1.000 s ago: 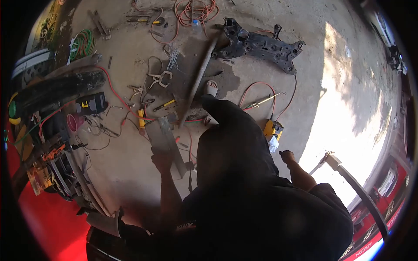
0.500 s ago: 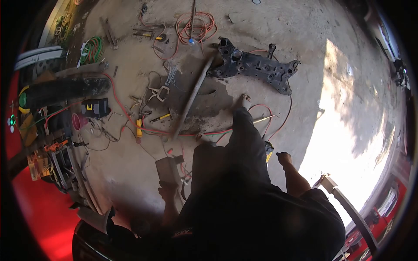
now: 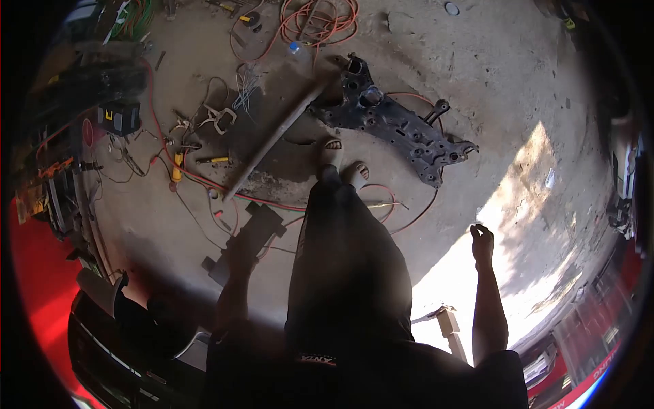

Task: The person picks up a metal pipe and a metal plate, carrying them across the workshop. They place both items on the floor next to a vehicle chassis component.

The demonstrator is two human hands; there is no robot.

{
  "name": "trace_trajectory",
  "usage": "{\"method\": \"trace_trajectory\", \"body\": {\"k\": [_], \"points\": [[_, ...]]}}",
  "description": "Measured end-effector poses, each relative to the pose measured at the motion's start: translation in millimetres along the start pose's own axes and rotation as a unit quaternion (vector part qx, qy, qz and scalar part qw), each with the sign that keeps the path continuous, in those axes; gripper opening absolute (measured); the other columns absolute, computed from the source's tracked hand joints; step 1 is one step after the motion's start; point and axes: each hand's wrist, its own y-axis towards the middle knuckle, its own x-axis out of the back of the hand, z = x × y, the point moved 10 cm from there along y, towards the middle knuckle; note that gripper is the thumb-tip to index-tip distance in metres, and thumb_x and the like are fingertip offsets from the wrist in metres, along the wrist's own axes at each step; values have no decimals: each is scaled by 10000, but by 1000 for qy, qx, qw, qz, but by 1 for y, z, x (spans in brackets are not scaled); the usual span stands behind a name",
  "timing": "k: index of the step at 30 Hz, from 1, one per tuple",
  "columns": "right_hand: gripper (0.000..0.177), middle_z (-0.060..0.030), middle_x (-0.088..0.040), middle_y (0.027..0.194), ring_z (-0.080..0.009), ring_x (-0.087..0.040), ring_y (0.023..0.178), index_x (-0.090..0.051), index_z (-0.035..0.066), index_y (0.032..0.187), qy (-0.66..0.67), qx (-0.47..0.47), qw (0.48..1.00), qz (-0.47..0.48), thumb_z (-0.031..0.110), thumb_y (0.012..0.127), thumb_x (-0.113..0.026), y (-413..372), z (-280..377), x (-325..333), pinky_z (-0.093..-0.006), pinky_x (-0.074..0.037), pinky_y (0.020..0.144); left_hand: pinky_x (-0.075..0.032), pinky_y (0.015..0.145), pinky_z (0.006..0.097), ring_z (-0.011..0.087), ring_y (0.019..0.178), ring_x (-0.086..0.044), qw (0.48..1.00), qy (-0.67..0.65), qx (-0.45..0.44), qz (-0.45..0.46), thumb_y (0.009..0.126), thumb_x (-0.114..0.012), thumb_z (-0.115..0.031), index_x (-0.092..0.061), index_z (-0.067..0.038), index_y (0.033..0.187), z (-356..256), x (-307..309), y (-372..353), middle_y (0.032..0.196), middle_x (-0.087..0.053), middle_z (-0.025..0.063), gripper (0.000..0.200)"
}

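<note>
My left hand (image 3: 240, 253) is closed around a grey, flat-looking block with notched ends (image 3: 264, 226), held beside my left leg above the floor. What the block is, I cannot make out. My right hand (image 3: 482, 244) hangs out to the right over the sunlit concrete, fingers loosely bent and nothing in them. In front of my feet lies a black car subframe (image 3: 402, 129) with holes and mounting arms. A long metal pipe (image 3: 276, 146) slants across the floor, its far end near the subframe.
Red hose (image 3: 320, 31) is coiled ahead, with a line running past my feet. Locking clamps (image 3: 221, 121), a yellow-bodied tool (image 3: 178, 167) and a toolbox (image 3: 119, 117) lie to the left. A beam-like stand (image 3: 448, 324) is close on my right; red vehicles flank both sides.
I have moved forward, and my feet are now nearer the subframe. The block in my left hand has turned. My right hand has swung outward and its fingers have loosened.
</note>
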Motion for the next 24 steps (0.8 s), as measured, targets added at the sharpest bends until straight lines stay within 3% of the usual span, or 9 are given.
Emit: {"method": "trace_trajectory", "body": {"k": [2, 5, 8, 9, 12, 18, 20, 22, 24], "points": [[388, -189, -579, 1270, -342, -557, 1177, -660, 35, 1218, -15, 0, 1000, 1, 311, 946, -676, 16, 22, 14, -424, -450, 1006, -464, 905, 601, 342, 1165, -537, 998, 37, -49, -29, 637, -879, -233, -343, -157, 1462, -35, -15, 39, 1216, -522, 157, 987], [383, -182, -577, 1268, -328, -553, 1188, -655, 37, 1219, -42, 3, 999, 1, 292, 937, -694, 44, 27, 16, -425, -444, 1016, -401, 959, 607, 358, 1196, -499, 993, 54, -100, 31, 670, -830, -162, -366, -160, 1472, -94, -31, 98, 1252, -493, 173, 927], [368, -186, -571, 1285, -333, -517, 1246, -651, 34, 1212, -78, 43, 996, -9, 279, 940, -691, 112, 41, -9, -444, -425, 1046, -344, 1007, 636, 400, 1211, -475, 984, -13, -175, -29, 726, -743, -108, -405, -160, 1470, -141, -58, 156, 1277, -462, 205, 818], [374, -189, -568, 1287, -339, -510, 1254, -644, 32, 1218, -96, 83, 992, -5, 281, 942, -687, 133, 62, -20, -448, -418, 1053, -316, 1037, 670, 440, 1273, -435, 977, -34, -190, -91, 760, -674, -69, -425, -165, 1480, -145, -110, 181, 1331, -441, 256, 768], [417, -199, -540, 1322, -360, -480, 1288, -603, 26, 1263, -165, 189, 968, 8, 303, 956, -662, 223, 154, -75, -459, -392, 1078, -340, 1070, 642, 467, 1341, -400, 957, 1, -247, -154, 831, -610, -64, -416, -178, 1496, -191, -101, 222, 1415, -409, 307, 702], [387, -185, -570, 1266, -345, -551, 1188, -621, 32, 1239, -200, 395, 896, -29, 275, 940, -661, 420, 345, -213, -444, -448, 1004, -355, 1105, 585, 404, 1336, -417, 949, 54, -291, -111, 930, -505, -141, -424, -136, 1469, -231, -148, 311, 1387, -463, 229, 545], [367, -167, -587, 1207, -321, -590, 1102, -634, 82, 1238, -188, 410, 891, -60, 276, 929, -668, 466, 401, -254, -402, -505, 912, -328, 1134, 565, 366, 1370, -386, 943, 12, -308, -127, 921, -566, -128, -460, -154, 1443, -233, -158, 337, 1428, -431, 190, 534], [371, -183, -597, 1181, -365, -593, 1101, -645, 102, 1230, -185, 433, 877, -100, 313, 924, -661, 504, 450, -290, -437, -486, 941, -301, 1164, 546, 328, 1405, -355, 943, -17, -313, -110, 912, -626, -115, -495, -171, 1418, -233, -175, 349, 1470, -399, 152, 526], [391, -210, -585, 1235, -384, -558, 1172, -643, 120, 1243, -155, 398, 899, -94, 330, 913, -657, 529, 489, -317, -447, -466, 984, -270, 1147, 621, 366, 1428, -317, 957, -10, -287, -30, 872, -649, -129, -514, -239, 1410, -223, -198, 360, 1499, -364, 163, 566]]}}
